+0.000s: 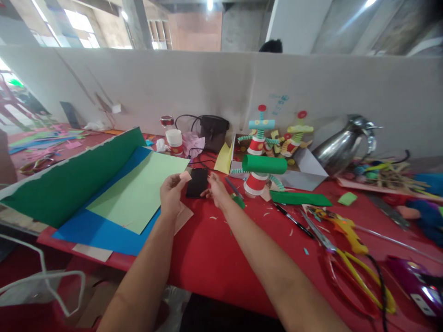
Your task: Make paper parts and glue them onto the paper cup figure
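Note:
My left hand [170, 193] pinches a small piece of pale pink paper [186, 176] between thumb and fingers. Just right of it, a black phone [197, 183] lies on the red-covered table. My right hand [218, 190] is at the phone's right edge, its fingers apart and slightly bent; I make out nothing held in it. Beneath my left wrist lies a larger sheet of pale pink paper [184, 218]. Right of my hands stands a paper-cup figure [256, 183] with a green paper roll [265, 164] on top and coiled paper arms.
Green and blue sheets [138, 189] cover the left side. Behind are a white cup [174, 140], a black bag [213, 133], an open box [301, 173] with cup figures, and a steel jug [341, 147]. Scissors [332, 251], a pen [294, 220] and a yellow glue gun [349, 230] lie right.

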The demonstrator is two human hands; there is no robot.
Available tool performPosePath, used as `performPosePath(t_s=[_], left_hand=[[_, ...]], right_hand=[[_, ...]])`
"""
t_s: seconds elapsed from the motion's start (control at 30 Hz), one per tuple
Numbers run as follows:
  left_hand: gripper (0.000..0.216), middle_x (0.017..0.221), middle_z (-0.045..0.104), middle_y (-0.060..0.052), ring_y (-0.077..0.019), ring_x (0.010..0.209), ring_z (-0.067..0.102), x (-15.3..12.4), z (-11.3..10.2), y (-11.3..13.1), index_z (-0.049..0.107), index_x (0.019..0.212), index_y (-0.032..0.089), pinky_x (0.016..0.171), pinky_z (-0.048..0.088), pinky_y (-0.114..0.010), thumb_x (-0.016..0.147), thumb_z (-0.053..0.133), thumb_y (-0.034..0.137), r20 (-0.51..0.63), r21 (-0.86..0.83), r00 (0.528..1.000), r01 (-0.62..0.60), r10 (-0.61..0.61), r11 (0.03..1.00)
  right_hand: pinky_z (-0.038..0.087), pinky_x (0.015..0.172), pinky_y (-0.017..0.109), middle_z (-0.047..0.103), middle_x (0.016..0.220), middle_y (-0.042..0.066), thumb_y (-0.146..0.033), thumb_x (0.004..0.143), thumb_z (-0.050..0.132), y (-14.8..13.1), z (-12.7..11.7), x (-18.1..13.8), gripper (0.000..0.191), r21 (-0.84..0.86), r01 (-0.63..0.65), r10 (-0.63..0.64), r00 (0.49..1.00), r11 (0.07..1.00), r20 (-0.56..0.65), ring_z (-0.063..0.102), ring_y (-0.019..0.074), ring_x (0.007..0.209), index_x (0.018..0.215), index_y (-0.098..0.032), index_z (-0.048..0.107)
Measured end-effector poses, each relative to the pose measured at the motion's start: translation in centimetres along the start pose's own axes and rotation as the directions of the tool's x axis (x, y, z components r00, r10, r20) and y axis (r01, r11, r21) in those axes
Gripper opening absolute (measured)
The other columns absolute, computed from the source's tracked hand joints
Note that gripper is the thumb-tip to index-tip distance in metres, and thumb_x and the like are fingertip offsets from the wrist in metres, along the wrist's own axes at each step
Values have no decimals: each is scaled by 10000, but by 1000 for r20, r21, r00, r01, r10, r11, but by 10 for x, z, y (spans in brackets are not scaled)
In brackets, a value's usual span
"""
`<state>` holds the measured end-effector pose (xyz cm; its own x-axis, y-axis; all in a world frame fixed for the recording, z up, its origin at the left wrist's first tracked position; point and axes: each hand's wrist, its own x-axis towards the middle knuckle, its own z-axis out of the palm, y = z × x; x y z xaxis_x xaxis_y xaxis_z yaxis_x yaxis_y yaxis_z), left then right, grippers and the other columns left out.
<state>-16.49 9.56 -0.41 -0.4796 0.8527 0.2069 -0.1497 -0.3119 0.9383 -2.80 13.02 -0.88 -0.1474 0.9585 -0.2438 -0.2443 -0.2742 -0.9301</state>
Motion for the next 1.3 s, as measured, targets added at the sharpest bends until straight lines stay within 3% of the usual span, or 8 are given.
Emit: performPosePath(t_s=[0.27, 0.4, 0.53, 0.63, 0.73, 0.93, 1.13, 1.3], left_hand=[[299, 833, 676, -26, -138, 735, 623, 6, -3, 1, 677, 878, 175, 689, 495, -260, 639, 778, 325, -30, 6, 999, 15, -15, 1000], [310, 880, 684, -38, -147, 781, 640, 3, -3, 3, 681, 901, 175, 740, 509, -278, 646, 782, 321, -10, 26, 1000, 20, -20, 999], [307, 864, 673, -37, -149, 811, 646, 0, -4, 5, 684, 935, 171, 801, 517, -298, 684, 771, 326, 0, 10, 998, -65, 65, 998], [418, 855, 643, -16, -146, 814, 652, -1, -4, 7, 665, 1060, 186, 823, 527, -308, 676, 780, 300, -19, -23, 995, -98, 98, 995], [478, 878, 626, -11, -143, 821, 661, -3, -2, 8, 643, 1119, 191, 851, 528, -315, 670, 783, 279, -11, -58, 996, -91, 91, 994], [445, 824, 622, -2, -131, 810, 643, -6, -1, 11, 652, 1105, 187, 825, 520, -278, 688, 780, 272, 6, -70, 994, -109, 110, 992], [441, 809, 619, 7, -112, 774, 631, -9, 2, 20, 649, 1082, 186, 755, 512, -235, 668, 786, 247, -4, -103, 994, -105, 105, 989], [395, 801, 621, 4, -107, 759, 623, -11, 3, 23, 667, 1052, 168, 736, 509, -225, 675, 768, 230, -25, -97, 996, -89, 87, 991]], right_hand=[[393, 353, 160, 638, 1201, 98, -394, 1017, 325, 2, -1, -3, 329, -91, 86, -88, 996, 992, -21, 617, 58, 444, 1299, -252, 417], [463, 414, 198, 667, 1106, 60, -304, 967, 430, 9, -2, -14, 201, -202, 174, -188, 981, 964, -54, 645, 89, 501, 1140, -231, 503], [452, 440, 219, 668, 774, -2, -243, 848, 585, 14, -10, -40, 55, -347, 165, -196, 979, 923, -56, 631, 127, 500, 878, -213, 550], [438, 463, 243, 632, 623, -6, -321, 830, 626, 18, -21, -61, 178, -519, 239, -245, 968, 820, 59, 606, 151, 507, 708, -214, 553], [443, 528, 269, 629, 601, 23, -408, 926, 490, 23, -29, -71, 355, -611, 350, -334, 931, 710, 145, 608, 167, 555, 631, -217, 540], [467, 757, 320, 699, 891, 57, -184, 887, 474, 20, -29, -64, 109, -729, 455, -513, 842, 512, 166, 653, 215, 864, 882, -209, 580], [444, 752, 331, 697, 1069, 104, -57, 840, 388, 3, -18, -52, 407, -866, 371, -361, 900, 334, 246, 659, 252, 917, 1208, -205, 478], [431, 713, 320, 708, 1026, 121, -68, 853, 381, -3, -7, -48, 450, -933, 319, -272, 925, 169, 267, 673, 269, 884, 1281, -201, 408]])
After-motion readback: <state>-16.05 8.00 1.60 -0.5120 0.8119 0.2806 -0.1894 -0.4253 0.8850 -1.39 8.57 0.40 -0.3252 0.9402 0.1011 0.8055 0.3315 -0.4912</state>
